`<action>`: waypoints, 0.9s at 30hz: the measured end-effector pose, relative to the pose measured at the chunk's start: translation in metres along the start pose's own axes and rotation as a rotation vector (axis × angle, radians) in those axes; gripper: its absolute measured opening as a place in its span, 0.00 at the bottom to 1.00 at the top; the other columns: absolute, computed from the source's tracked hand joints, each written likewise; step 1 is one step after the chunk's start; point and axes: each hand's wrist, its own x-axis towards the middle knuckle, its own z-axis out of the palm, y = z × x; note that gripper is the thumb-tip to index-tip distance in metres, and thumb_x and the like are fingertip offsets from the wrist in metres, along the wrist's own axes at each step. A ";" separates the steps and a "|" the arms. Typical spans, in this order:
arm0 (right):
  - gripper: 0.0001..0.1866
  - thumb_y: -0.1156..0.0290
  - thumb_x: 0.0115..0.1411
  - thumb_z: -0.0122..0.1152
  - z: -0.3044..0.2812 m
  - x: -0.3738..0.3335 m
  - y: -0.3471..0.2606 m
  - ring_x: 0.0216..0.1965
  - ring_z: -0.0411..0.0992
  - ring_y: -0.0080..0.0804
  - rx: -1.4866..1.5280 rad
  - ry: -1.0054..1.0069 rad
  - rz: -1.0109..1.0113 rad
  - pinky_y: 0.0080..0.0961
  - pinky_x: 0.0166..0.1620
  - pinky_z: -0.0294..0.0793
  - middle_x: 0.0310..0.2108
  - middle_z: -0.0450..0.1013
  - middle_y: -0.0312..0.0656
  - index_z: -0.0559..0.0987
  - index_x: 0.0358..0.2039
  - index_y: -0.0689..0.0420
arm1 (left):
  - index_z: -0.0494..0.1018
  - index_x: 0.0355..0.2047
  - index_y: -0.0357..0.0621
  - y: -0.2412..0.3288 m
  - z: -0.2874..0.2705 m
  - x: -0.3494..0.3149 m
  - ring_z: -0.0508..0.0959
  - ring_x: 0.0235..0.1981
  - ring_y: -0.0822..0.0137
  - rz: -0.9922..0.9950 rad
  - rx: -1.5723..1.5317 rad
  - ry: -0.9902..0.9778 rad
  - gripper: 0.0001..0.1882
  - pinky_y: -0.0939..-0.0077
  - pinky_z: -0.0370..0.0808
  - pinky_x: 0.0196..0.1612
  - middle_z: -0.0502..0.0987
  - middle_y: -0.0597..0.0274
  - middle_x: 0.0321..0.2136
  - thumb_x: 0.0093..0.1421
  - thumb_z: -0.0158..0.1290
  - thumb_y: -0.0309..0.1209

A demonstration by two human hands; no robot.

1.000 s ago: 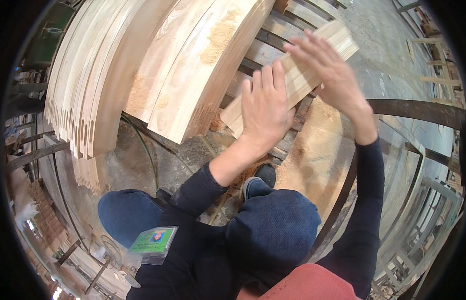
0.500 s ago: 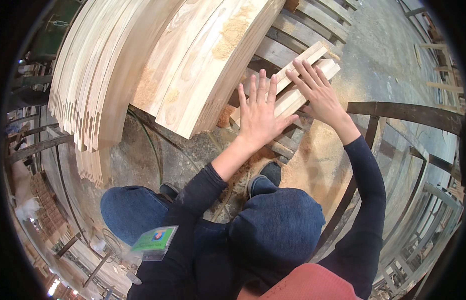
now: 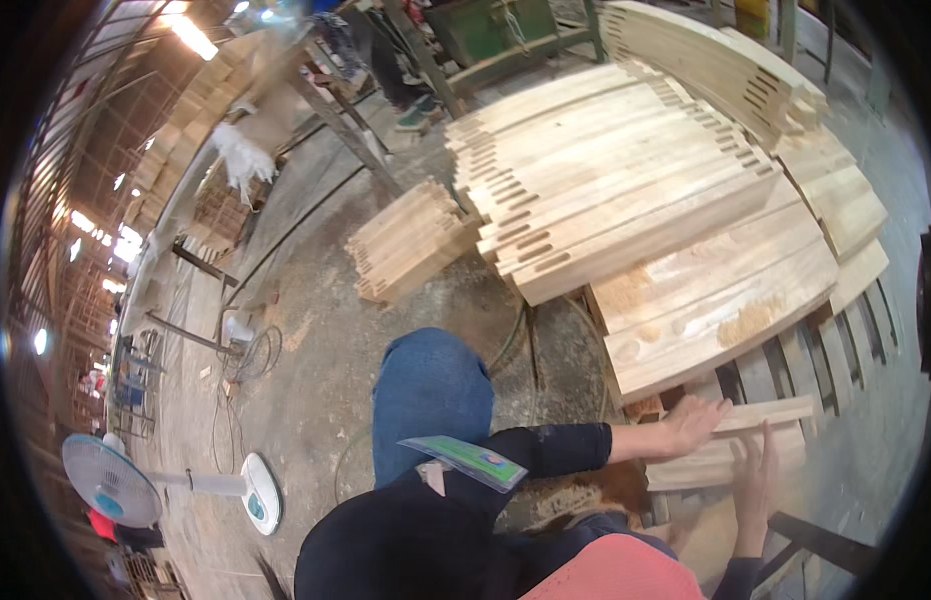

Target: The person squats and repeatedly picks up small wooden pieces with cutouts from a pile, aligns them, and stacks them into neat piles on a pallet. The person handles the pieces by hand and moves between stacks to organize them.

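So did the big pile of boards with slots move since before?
No, the view turned, but the slotted pile still sits the same way alongside the sawdust-topped boards.

Out across the workshop we go, and it's a stained grey concrete floor (image 3: 316,395) underfoot, a loose coil of thin dark cable (image 3: 266,350) sprawled over it. Over on the left, a white standing fan with a round caged head (image 3: 201,484)! High above, a glaring white strip light (image 3: 193,36) blazes near a dark ribbed roof (image 3: 61,170), and at the far end sits a boxy green metal cabinet (image 3: 506,38).
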 end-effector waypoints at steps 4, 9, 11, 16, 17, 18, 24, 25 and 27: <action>0.27 0.85 0.45 0.60 -0.010 -0.002 0.030 0.59 0.66 0.52 0.121 -0.062 -0.006 0.43 0.56 0.72 0.63 0.63 0.47 0.73 0.50 0.57 | 0.66 0.50 0.32 0.022 -0.001 0.007 0.80 0.40 0.48 0.105 -0.033 0.188 0.23 0.56 0.75 0.39 0.76 0.45 0.39 0.55 0.56 0.29; 0.20 0.81 0.52 0.57 -0.040 0.007 0.023 0.56 0.68 0.49 -0.045 -0.045 -0.155 0.46 0.59 0.69 0.53 0.71 0.46 0.73 0.48 0.60 | 0.64 0.54 0.30 0.042 -0.032 0.009 0.79 0.38 0.44 0.080 -0.081 0.182 0.28 0.55 0.77 0.37 0.76 0.44 0.41 0.54 0.58 0.28; 0.17 0.78 0.55 0.55 -0.062 0.011 0.020 0.56 0.69 0.48 -0.105 0.017 -0.249 0.48 0.62 0.67 0.50 0.72 0.46 0.73 0.47 0.60 | 0.64 0.54 0.30 0.054 -0.051 0.006 0.80 0.38 0.46 0.058 -0.054 0.160 0.28 0.56 0.77 0.37 0.76 0.44 0.42 0.54 0.58 0.28; 0.15 0.75 0.56 0.54 -0.104 0.017 0.003 0.57 0.69 0.47 -0.147 0.013 -0.240 0.49 0.65 0.64 0.50 0.72 0.45 0.73 0.46 0.60 | 0.64 0.55 0.31 0.078 -0.069 -0.001 0.80 0.40 0.49 0.103 -0.073 0.284 0.29 0.60 0.78 0.36 0.76 0.45 0.45 0.54 0.59 0.28; 0.15 0.76 0.56 0.54 -0.099 0.014 0.004 0.57 0.69 0.47 -0.130 0.005 -0.239 0.50 0.65 0.64 0.49 0.73 0.45 0.73 0.45 0.60 | 0.64 0.56 0.31 0.081 -0.067 -0.003 0.80 0.40 0.50 0.113 -0.086 0.307 0.30 0.60 0.78 0.36 0.76 0.45 0.46 0.54 0.59 0.28; 0.15 0.76 0.56 0.54 -0.093 0.011 0.005 0.57 0.69 0.47 -0.117 -0.002 -0.239 0.50 0.65 0.64 0.48 0.73 0.45 0.73 0.45 0.60 | 0.64 0.56 0.31 0.082 -0.061 -0.004 0.80 0.40 0.50 0.126 -0.098 0.335 0.30 0.61 0.78 0.36 0.75 0.45 0.47 0.54 0.58 0.28; 0.40 0.81 0.49 0.62 -0.008 -0.011 0.011 0.66 0.57 0.52 -0.085 -0.034 -0.112 0.53 0.67 0.59 0.64 0.56 0.49 0.65 0.65 0.47 | 0.62 0.57 0.36 0.035 -0.017 -0.014 0.78 0.45 0.47 -0.068 -0.019 0.169 0.32 0.54 0.76 0.44 0.75 0.46 0.47 0.53 0.60 0.27; 0.41 0.81 0.49 0.62 -0.006 -0.014 0.013 0.67 0.56 0.52 -0.102 -0.042 -0.125 0.53 0.67 0.58 0.64 0.57 0.49 0.65 0.65 0.47 | 0.63 0.55 0.37 0.032 -0.014 -0.013 0.77 0.47 0.47 -0.067 -0.103 0.107 0.31 0.52 0.75 0.46 0.75 0.46 0.46 0.52 0.60 0.28; 0.42 0.81 0.49 0.62 -0.004 -0.017 0.017 0.66 0.57 0.51 -0.120 -0.022 -0.143 0.51 0.66 0.59 0.64 0.56 0.48 0.64 0.66 0.45 | 0.64 0.53 0.38 0.031 -0.009 -0.012 0.78 0.45 0.46 -0.045 -0.070 0.127 0.28 0.51 0.75 0.44 0.76 0.46 0.44 0.53 0.60 0.28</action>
